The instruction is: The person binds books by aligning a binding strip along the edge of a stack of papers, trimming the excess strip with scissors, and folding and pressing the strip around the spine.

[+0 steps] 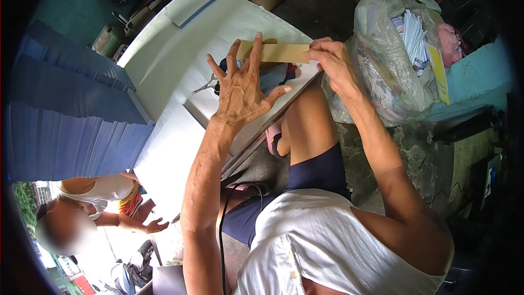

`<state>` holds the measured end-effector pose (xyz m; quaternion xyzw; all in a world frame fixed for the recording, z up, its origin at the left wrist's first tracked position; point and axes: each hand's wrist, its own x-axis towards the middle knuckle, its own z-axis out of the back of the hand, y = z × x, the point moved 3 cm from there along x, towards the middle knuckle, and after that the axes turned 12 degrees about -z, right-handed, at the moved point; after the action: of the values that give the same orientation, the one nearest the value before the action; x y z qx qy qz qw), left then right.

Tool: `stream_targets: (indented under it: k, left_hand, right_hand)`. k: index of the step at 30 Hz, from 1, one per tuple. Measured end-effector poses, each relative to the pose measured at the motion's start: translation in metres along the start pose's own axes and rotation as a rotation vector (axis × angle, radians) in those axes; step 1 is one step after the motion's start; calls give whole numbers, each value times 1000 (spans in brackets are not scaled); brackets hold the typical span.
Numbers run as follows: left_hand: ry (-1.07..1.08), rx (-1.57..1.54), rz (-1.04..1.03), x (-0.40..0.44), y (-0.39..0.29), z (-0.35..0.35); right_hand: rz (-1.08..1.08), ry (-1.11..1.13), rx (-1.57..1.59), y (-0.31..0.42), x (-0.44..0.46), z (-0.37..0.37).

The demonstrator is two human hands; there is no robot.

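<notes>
A flat tan strip (285, 53) stretches across the near right part of the white table (164, 74). My right hand (334, 64) pinches its right end at the table edge. My left hand (243, 87) has its fingers spread, with fingertips over or against the strip's left end; whether they press on it I cannot tell. Scissors (205, 86) lie just left of my left hand, their handles partly hidden by it. Beneath the strip and beside my left hand is a bundle of dark and grey-blue cloth or similar material (275, 78), mostly covered.
Tall stacks of blue sheets (76, 136) rise at the left. A white piece with a blue edge (195, 8) lies at the table's far end. At right stands a clear plastic bag (382, 60) full of papers. Another person (109, 199) is at lower left.
</notes>
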<state>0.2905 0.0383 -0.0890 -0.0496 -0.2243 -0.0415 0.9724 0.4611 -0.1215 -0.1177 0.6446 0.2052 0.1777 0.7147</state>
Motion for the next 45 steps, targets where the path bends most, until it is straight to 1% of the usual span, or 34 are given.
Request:
stream_targets:
  k: [4, 8, 9, 10, 11, 14, 16, 17, 18, 19, 20, 21, 22, 23, 25, 27, 28, 29, 30, 31, 32, 34, 35, 36, 37, 38, 39, 41, 43, 45]
  left_hand:
    - [7, 7, 14, -2, 3, 0]
    - [0, 22, 20, -4, 5, -2]
    - [-1, 24, 25, -5, 4, -1]
    - [-32, -25, 23, -6, 3, 0]
    - [-64, -76, 23, -7, 1, 2]
    - [-102, -17, -6, -11, -12, 26]
    - [-79, 3, 7, -24, -21, 23]
    - [-59, 27, 15, -29, -27, 20]
    - [-23, 133, 52, -32, -33, 15]
    - [-22, 129, 64, -35, -33, 6]
    - [4, 196, 18, -38, -31, -5]
    - [37, 268, -23, -39, -29, -9]
    - [3, 254, -39, -37, -28, -13]
    - [58, 211, -42, -32, -28, -8]
    - [61, 204, -76, -28, -25, -6]
    - [-41, 210, -87, -26, -24, -9]
    - [-55, 196, -86, -26, -21, -9]
    - [-71, 183, -86, -26, -20, -6]
    - [17, 141, -53, -26, -19, -3]
    - [93, 92, -25, -26, -18, 0]
    - [93, 107, 0, -30, -18, 3]
    - [-36, 34, 52, -34, -21, 7]
    - [-48, 30, 64, -39, -27, 14]
    - [-243, 128, 12, -49, -37, 33]
    - [-340, 84, 8, -64, -49, 48]
    - [-437, 40, -1, -79, -62, 64]
    - [-438, -147, 36, -99, -73, 76]
    - [-307, -360, 111, -149, -87, 93]
    - [-324, -277, 262, -198, -93, 109]
    - [-440, -142, 411, -239, -89, 120]
  right_hand:
    - [18, -3, -24, -2, -17, 20]
    - [46, -73, -28, 1, -26, 47]
    - [68, -111, -38, 5, -28, 55]
    - [28, -114, -63, 12, -34, 66]
    - [70, -106, -75, 14, -35, 76]
    - [109, -74, -163, 39, -52, 91]
    - [234, -85, -265, 54, -62, 96]
    - [232, -82, -271, 59, -65, 98]
    - [254, -74, -278, 64, -68, 99]
    - [276, -61, -286, 69, -71, 98]
    - [274, -42, -289, 74, -72, 96]
    - [346, -57, -330, 80, -74, 93]
    - [416, -67, -362, 85, -76, 88]
    - [412, -34, -347, 90, -78, 84]
    - [545, -59, -506, 105, -83, 76]
    - [574, -30, -539, 109, -86, 66]
    - [605, 3, -562, 111, -86, 52]
    - [704, 16, -611, 126, -92, 64]
    - [729, 16, -639, 129, -93, 64]
    - [742, 35, -667, 134, -96, 64]
    - [790, 57, -692, 143, -101, 57]
    - [846, 86, -734, 158, -113, 47]
    - [871, 118, -687, 165, -119, 42]
    - [891, 150, -642, 171, -125, 37]
    - [889, 160, -653, 174, -131, 32]
    - [904, 245, -578, 177, -138, 27]
    - [915, 325, -503, 181, -144, 22]
    - [920, 353, -524, 186, -154, 3]
    - [822, 566, -415, 181, -169, -28]
    - [777, 690, -378, 173, -174, -61]
